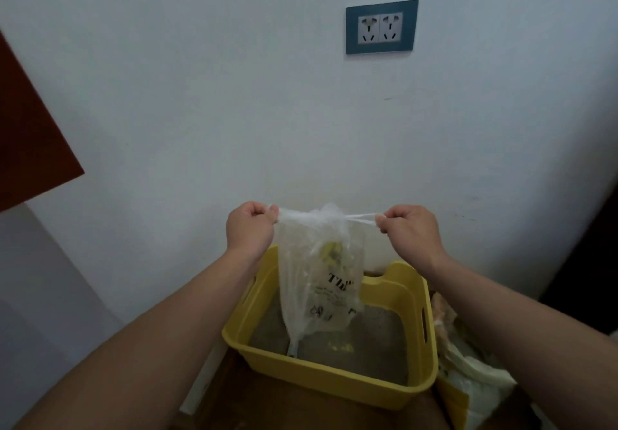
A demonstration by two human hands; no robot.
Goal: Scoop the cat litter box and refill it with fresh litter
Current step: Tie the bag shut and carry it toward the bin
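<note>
Bag (319, 275) taut btwn L/R fingers (384, 225)

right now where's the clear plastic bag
In the head view the clear plastic bag hangs mid-frame over the yellow litter box, its handles pulled apart by the left hand and the right hand.

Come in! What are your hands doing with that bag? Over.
Left hand, right hand: each grips a handle of the clear plastic bag, stretched sideways. Bag hangs over yellow litter box. Nothing between them.
</note>
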